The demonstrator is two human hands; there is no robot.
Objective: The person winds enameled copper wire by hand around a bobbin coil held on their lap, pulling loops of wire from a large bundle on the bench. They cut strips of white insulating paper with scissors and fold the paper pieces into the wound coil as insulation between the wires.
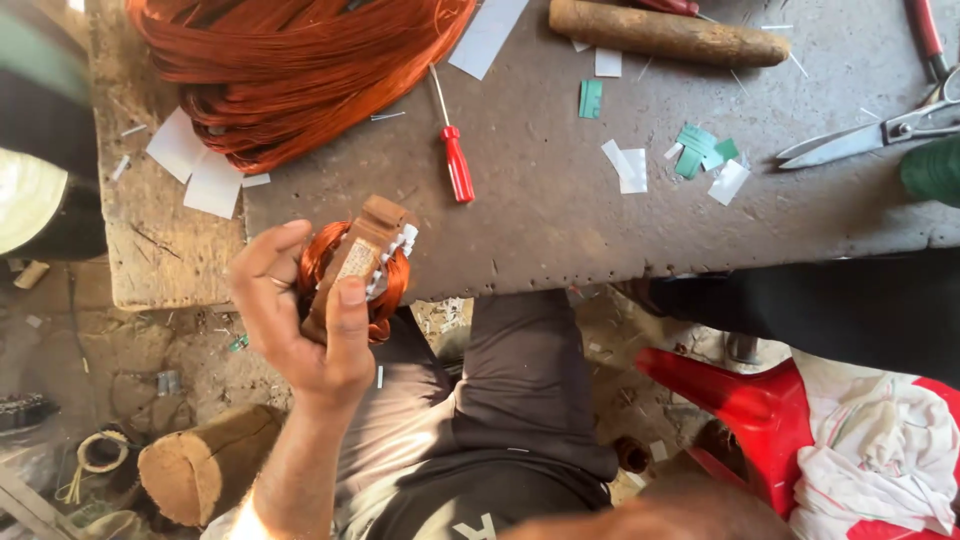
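My left hand is raised at the near edge of the workbench and grips a small motor stator, a brown core wound with copper wire and lined with white paper strips. The thumb presses on its front face. A big bundle of copper wire lies on the bench just beyond it. A red-handled screwdriver rests to the right of the stator. My right hand is out of sight; only a blurred bit of forearm shows at the bottom edge.
Scissors and a wooden stick lie at the far right of the bench, with white and green paper scraps scattered around. A red plastic stool with a cloth stands at lower right. A log lies on the floor.
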